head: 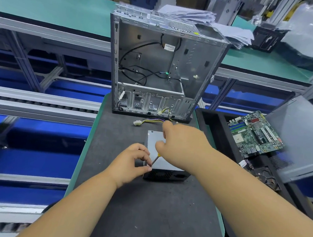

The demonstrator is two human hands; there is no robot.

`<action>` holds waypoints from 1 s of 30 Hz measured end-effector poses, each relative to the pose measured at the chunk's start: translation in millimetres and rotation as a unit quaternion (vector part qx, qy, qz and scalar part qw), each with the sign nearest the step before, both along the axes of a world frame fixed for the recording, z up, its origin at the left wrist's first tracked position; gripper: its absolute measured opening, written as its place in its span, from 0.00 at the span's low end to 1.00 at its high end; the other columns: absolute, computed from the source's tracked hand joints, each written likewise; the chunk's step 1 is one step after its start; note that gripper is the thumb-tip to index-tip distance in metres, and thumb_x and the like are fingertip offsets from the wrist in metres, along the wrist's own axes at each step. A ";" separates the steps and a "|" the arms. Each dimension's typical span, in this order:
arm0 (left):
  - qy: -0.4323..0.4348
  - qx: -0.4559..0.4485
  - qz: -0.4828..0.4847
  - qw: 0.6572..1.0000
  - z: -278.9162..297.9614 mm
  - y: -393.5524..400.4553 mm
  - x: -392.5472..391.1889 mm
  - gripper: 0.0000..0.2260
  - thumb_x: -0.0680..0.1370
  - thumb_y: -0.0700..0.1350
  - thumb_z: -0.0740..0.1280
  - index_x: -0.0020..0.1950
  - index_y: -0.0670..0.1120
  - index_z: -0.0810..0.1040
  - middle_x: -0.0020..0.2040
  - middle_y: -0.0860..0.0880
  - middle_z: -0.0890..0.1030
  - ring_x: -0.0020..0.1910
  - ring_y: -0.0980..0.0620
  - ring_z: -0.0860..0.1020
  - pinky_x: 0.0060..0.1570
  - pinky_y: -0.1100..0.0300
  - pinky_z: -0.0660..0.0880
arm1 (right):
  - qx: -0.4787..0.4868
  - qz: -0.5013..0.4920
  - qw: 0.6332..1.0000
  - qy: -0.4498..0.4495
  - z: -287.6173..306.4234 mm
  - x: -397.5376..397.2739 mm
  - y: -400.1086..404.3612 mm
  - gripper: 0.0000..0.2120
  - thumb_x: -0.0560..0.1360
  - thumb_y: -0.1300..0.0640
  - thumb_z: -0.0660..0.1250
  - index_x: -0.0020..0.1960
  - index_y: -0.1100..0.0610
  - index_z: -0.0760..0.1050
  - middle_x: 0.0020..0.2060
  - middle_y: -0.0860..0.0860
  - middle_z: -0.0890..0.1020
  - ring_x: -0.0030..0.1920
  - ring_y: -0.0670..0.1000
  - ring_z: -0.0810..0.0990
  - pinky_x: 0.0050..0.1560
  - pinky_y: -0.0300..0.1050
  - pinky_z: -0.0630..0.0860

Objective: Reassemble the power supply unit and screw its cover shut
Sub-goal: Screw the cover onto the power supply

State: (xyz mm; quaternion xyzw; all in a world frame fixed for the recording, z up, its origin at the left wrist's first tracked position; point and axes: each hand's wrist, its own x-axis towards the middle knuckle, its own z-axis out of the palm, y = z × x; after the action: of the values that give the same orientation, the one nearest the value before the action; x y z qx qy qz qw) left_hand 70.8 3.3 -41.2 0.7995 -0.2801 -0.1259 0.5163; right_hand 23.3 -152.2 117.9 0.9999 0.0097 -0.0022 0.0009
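The power supply unit (164, 162) is a grey metal box with a perforated black front, lying on the dark foam mat (146, 201). Its cover is on top. My right hand (178, 144) grips a screwdriver (155, 160) with a yellow handle, its thin shaft slanting down to the box's front left corner. My left hand (133, 161) pinches the shaft's tip at that corner; the screw is hidden by my fingers. The unit's yellow and black cable bundle (151, 121) with a white plug lies behind the box.
An open computer case (163, 67) stands upright at the mat's far end. A black tray (215, 133) on the right holds a green motherboard (256, 132) and a grey side panel (302, 139). Conveyor rails run on the left. Papers lie behind the case.
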 end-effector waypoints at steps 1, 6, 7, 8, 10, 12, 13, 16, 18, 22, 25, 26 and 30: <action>0.002 -0.003 0.001 1.000 -0.4 0.1 0.0 0.09 0.70 0.41 0.78 0.40 0.56 0.82 0.53 0.58 0.75 0.54 0.59 0.77 0.58 0.66 0.70 | 0.029 0.004 0.999 0.017 2.2 -0.7 0.4 0.07 0.76 0.50 0.59 0.47 0.53 0.63 0.35 0.46 0.71 0.34 0.51 0.70 0.29 0.44 0.58; 0.003 -0.013 0.006 1.000 -1.2 0.0 -0.9 0.12 0.70 0.41 0.78 0.38 0.58 0.81 0.53 0.59 0.75 0.54 0.57 0.76 0.58 0.63 0.71 | -0.010 0.012 0.999 0.044 14.3 4.5 7.2 0.13 0.78 0.45 0.64 0.44 0.53 0.65 0.35 0.47 0.72 0.39 0.53 0.72 0.29 0.44 0.61; 0.004 -0.015 0.005 1.000 -1.4 -0.1 -1.1 0.12 0.70 0.41 0.78 0.38 0.58 0.81 0.53 0.58 0.75 0.54 0.57 0.76 0.58 0.61 0.72 | -0.047 0.002 0.998 0.047 14.3 6.4 9.0 0.17 0.78 0.42 0.62 0.40 0.53 0.65 0.33 0.47 0.70 0.37 0.53 0.71 0.28 0.43 0.59; 0.005 -0.017 0.004 1.000 -1.7 0.0 -1.1 0.11 0.70 0.41 0.78 0.38 0.58 0.81 0.53 0.58 0.75 0.54 0.57 0.76 0.58 0.60 0.72 | -0.086 -0.009 0.995 0.048 12.9 7.9 11.2 0.20 0.79 0.39 0.59 0.36 0.52 0.64 0.31 0.47 0.69 0.34 0.52 0.71 0.27 0.42 0.58; 0.010 -0.021 0.000 1.000 -2.2 0.5 -0.5 0.11 0.70 0.41 0.78 0.39 0.57 0.82 0.53 0.58 0.75 0.53 0.56 0.76 0.58 0.58 0.72 | -0.137 -0.037 0.990 0.024 7.8 9.6 15.6 0.24 0.80 0.37 0.53 0.33 0.52 0.63 0.30 0.48 0.68 0.28 0.49 0.67 0.27 0.40 0.58; 0.016 -0.026 -0.002 1.000 -2.8 0.6 -0.1 0.11 0.70 0.41 0.78 0.39 0.57 0.82 0.52 0.59 0.75 0.51 0.55 0.77 0.57 0.58 0.73 | -0.150 -0.078 0.986 0.004 5.1 9.9 20.1 0.28 0.81 0.37 0.48 0.32 0.54 0.65 0.27 0.48 0.69 0.26 0.49 0.65 0.27 0.39 0.57; 0.018 -0.028 -0.002 0.999 -3.3 0.6 0.1 0.11 0.70 0.41 0.78 0.39 0.57 0.82 0.52 0.60 0.75 0.50 0.55 0.77 0.56 0.58 0.74 | -0.153 -0.091 0.984 -0.001 4.5 9.6 21.6 0.28 0.82 0.37 0.47 0.31 0.54 0.66 0.26 0.49 0.69 0.25 0.49 0.66 0.27 0.39 0.57; 0.015 -0.028 -0.002 1.000 -5.4 -0.2 0.8 0.10 0.70 0.41 0.78 0.39 0.56 0.82 0.51 0.61 0.74 0.50 0.55 0.77 0.55 0.60 0.73 | -0.084 -0.075 0.994 -0.003 4.1 8.7 20.3 0.21 0.82 0.44 0.50 0.37 0.55 0.65 0.30 0.49 0.69 0.30 0.52 0.68 0.30 0.42 0.57; 0.013 -0.025 -0.001 1.000 -6.6 -0.2 1.5 0.10 0.70 0.42 0.78 0.39 0.57 0.82 0.51 0.61 0.74 0.49 0.55 0.77 0.55 0.61 0.73 | 0.015 -0.024 0.999 0.025 7.6 7.1 16.0 0.09 0.79 0.51 0.54 0.46 0.55 0.66 0.39 0.51 0.72 0.39 0.56 0.70 0.35 0.47 0.61; 0.015 -0.020 -0.001 1.000 -9.2 0.6 1.8 0.10 0.70 0.44 0.78 0.41 0.58 0.82 0.53 0.61 0.74 0.47 0.54 0.77 0.54 0.62 0.74 | 0.013 0.025 1.000 -0.013 6.9 3.0 11.0 0.06 0.81 0.50 0.58 0.49 0.53 0.65 0.41 0.48 0.74 0.41 0.54 0.71 0.33 0.46 0.63; 0.020 -0.023 -0.003 1.000 -10.5 0.7 1.7 0.10 0.70 0.44 0.78 0.41 0.59 0.82 0.54 0.61 0.74 0.47 0.53 0.77 0.55 0.56 0.76 | -0.104 -0.008 0.993 -0.050 -1.7 1.1 12.1 0.14 0.83 0.44 0.52 0.43 0.51 0.63 0.30 0.47 0.67 0.30 0.52 0.65 0.27 0.41 0.55; 0.020 -0.026 -0.005 0.999 -10.6 0.8 1.8 0.10 0.70 0.44 0.78 0.41 0.59 0.82 0.54 0.61 0.74 0.46 0.53 0.77 0.55 0.55 0.76 | -0.129 -0.020 0.990 -0.055 -4.3 0.8 13.1 0.16 0.83 0.43 0.50 0.42 0.51 0.64 0.28 0.47 0.65 0.27 0.51 0.62 0.27 0.40 0.54; 0.021 -0.034 -0.008 0.999 -11.5 0.6 1.8 0.10 0.70 0.44 0.78 0.41 0.59 0.82 0.53 0.60 0.74 0.46 0.52 0.77 0.55 0.52 0.76 | -0.109 -0.023 0.992 -0.057 -3.1 -1.1 14.9 0.15 0.83 0.45 0.49 0.43 0.51 0.66 0.29 0.47 0.65 0.28 0.51 0.64 0.27 0.41 0.55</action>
State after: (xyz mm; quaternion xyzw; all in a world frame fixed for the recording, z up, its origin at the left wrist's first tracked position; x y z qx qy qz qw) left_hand 72.6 3.9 -52.6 0.7765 -0.2797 -0.1368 0.5479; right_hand 22.3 -137.2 114.8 0.9924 -0.0141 0.0534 0.1101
